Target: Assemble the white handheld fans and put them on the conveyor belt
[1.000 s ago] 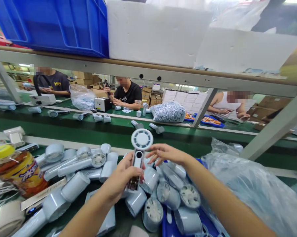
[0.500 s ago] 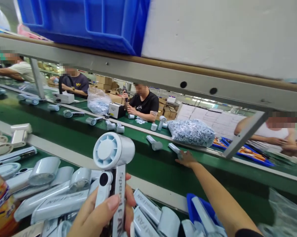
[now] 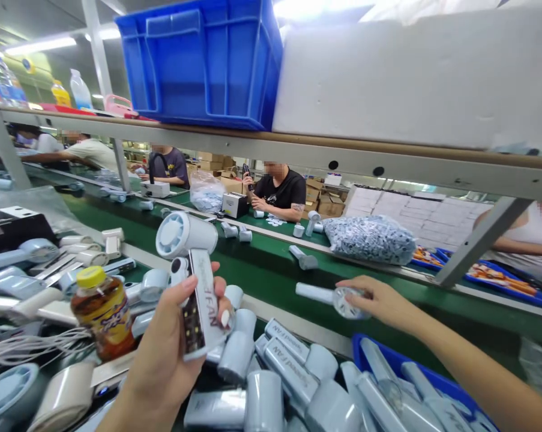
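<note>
In my left hand (image 3: 171, 336) is a pale blue handheld fan (image 3: 198, 288), held upright by its handle, with "Speed FAN" lettering along its side and its round head turned left. My right hand (image 3: 374, 303), reaching out over the green conveyor belt (image 3: 271, 282), grips a second pale blue fan (image 3: 316, 293) by its round head, the handle pointing left. Below both hands lies a pile of similar fans (image 3: 289, 366). At lower right, a blue bin (image 3: 358, 345) holds several more.
A bottle with a yellow lid (image 3: 102, 312) stands among fans and white cables (image 3: 36, 345) at left. Overhead runs a shelf with a blue crate (image 3: 198, 66) and a white box (image 3: 388, 84). Across the belt are co-workers and a filled plastic bag (image 3: 370, 239).
My right hand has taken hold of a fan on the belt and brought it nearer. The fan in my left hand has turned, showing its handle's dark side, and the view has tilted up.
</note>
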`<action>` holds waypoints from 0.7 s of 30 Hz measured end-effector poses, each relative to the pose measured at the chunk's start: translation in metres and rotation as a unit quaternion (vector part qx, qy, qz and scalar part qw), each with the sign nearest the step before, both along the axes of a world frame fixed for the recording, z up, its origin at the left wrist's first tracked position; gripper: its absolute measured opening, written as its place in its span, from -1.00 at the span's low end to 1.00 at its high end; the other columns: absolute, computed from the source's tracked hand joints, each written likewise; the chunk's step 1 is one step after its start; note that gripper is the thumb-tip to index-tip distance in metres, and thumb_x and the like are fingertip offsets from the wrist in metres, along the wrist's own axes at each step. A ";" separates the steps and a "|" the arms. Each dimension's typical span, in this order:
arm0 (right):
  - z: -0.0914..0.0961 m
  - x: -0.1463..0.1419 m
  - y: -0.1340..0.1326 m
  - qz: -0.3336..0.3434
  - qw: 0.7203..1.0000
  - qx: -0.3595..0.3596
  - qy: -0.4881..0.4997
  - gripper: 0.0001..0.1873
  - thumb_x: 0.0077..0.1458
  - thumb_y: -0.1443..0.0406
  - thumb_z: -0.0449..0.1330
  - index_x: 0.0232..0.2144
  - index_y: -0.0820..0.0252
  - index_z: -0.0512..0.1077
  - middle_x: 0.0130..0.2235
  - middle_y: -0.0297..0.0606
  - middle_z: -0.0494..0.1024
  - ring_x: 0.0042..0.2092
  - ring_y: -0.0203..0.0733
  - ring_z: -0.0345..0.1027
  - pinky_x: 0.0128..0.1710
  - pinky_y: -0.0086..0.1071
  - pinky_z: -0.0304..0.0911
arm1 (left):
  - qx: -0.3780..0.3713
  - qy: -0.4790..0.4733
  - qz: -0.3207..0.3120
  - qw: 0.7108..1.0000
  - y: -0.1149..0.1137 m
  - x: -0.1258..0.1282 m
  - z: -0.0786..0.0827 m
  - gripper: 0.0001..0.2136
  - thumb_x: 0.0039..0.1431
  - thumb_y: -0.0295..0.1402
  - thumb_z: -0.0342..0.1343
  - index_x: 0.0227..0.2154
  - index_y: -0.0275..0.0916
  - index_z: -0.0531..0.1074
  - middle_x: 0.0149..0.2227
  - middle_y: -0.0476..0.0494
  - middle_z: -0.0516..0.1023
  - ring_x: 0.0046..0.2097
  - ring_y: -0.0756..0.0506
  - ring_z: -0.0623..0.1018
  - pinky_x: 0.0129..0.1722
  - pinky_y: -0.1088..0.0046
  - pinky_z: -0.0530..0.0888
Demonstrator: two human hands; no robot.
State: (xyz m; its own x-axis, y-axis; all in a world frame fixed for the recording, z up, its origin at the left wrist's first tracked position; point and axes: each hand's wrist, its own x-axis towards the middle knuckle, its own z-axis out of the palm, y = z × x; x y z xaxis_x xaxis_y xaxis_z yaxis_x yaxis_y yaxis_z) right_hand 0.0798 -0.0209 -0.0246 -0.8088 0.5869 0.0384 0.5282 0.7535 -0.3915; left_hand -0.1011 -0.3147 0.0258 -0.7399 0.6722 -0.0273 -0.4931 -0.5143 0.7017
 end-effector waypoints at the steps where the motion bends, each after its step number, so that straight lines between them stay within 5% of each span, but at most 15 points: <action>1: 0.004 0.004 -0.027 0.044 0.998 -0.008 0.035 -0.62 0.04 0.17 0.06 -0.11 0.16 0.43 -0.10 -0.15 0.43 -0.13 -0.03 0.35 -0.16 -0.29 0.26 | 0.011 -0.002 0.001 1.000 -0.002 -0.001 0.002 -0.78 -0.04 -0.35 0.06 -0.30 -0.30 0.40 -0.52 -0.05 0.37 -0.58 0.03 0.37 -0.62 0.55 0.37; 5: 0.008 0.004 -0.119 0.161 0.981 -0.046 0.097 -0.64 0.04 0.19 0.08 -0.07 0.01 0.38 -0.04 -0.16 0.32 -0.15 -0.08 0.33 -0.18 -0.27 0.28 | 0.040 -0.016 -0.017 0.999 -0.009 -0.001 0.008 -0.81 0.01 -0.37 -0.01 -0.32 -0.34 0.38 -0.53 -0.05 0.35 -0.59 0.05 0.35 -0.64 0.58 0.36; 9: 0.003 -0.021 -0.165 0.251 0.961 -0.035 0.113 -0.62 0.00 0.29 0.12 -0.08 0.01 0.38 0.01 -0.15 0.27 -0.04 -0.08 0.27 -0.03 -0.24 0.18 | 0.050 -0.020 -0.039 0.998 -0.014 -0.002 0.011 -0.81 0.05 -0.36 -0.03 -0.31 -0.35 0.36 -0.53 -0.04 0.36 -0.60 0.07 0.36 -0.63 0.60 0.35; 15: 0.001 -0.061 -0.169 0.368 0.927 0.009 0.077 -0.51 -0.14 0.38 0.18 -0.06 0.14 0.38 0.06 -0.07 0.24 0.04 -0.02 0.20 0.00 -0.22 0.15 | 0.034 0.019 -0.060 0.997 -0.011 -0.018 0.002 -0.83 0.03 -0.37 0.02 -0.30 -0.33 0.34 -0.54 -0.02 0.40 -0.60 0.05 0.40 -0.63 0.57 0.36; 21: -0.002 -0.087 -0.167 0.422 0.906 0.012 0.042 -0.51 -0.16 0.33 0.25 -0.08 0.14 0.42 0.00 -0.08 0.31 -0.02 -0.02 0.24 -0.04 -0.22 0.19 | 0.034 0.085 -0.128 0.987 0.006 -0.050 -0.028 -0.80 0.01 -0.35 0.05 -0.29 -0.31 0.34 -0.54 0.02 0.39 -0.63 0.06 0.38 -0.65 0.59 0.32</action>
State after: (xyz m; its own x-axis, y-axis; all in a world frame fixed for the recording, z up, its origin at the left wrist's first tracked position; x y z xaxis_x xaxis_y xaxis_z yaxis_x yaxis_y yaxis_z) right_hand -0.0071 -0.1875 -0.0268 -0.9626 -0.2404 0.1247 -0.2702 0.8839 -0.3817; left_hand -0.1512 -0.3091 -0.0025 -0.5349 0.8342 0.1342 -0.4914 -0.4364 0.7537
